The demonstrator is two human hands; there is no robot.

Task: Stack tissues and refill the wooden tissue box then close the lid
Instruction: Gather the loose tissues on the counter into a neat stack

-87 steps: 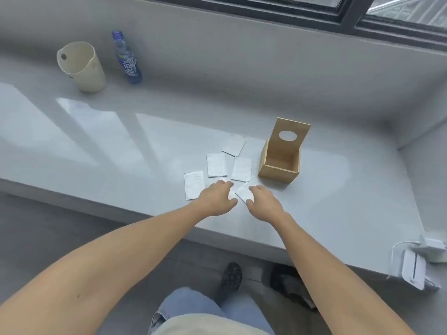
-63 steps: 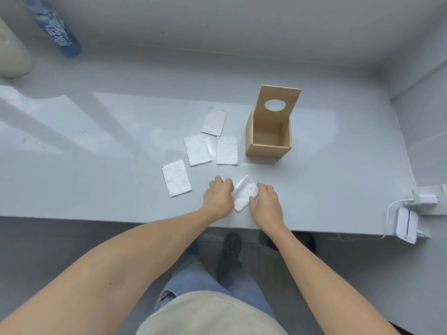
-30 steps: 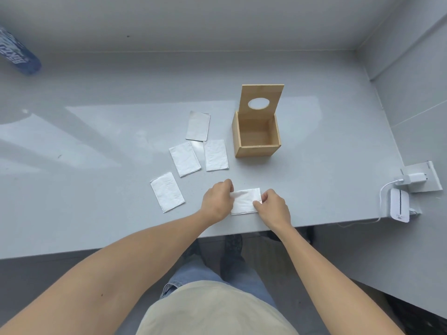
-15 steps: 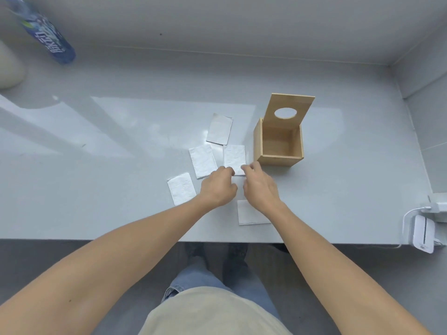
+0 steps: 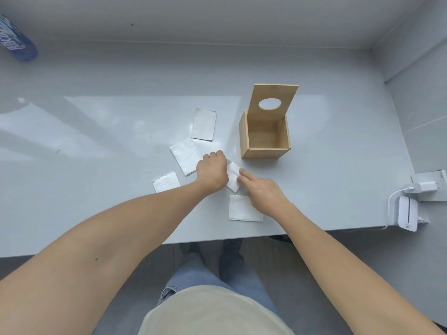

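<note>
White folded tissue is now sliding near-right, dragged from beside the wooden tissue box toward the one already laid near the counter edge: stacking is barely starting. Left hand is gripping its left edge, fist curled; right hand is pressing extended fingertips on top.

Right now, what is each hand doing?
Left hand: closed, gripping the folded tissue.
Right hand: fingers extended, touching the same tissue.
</note>
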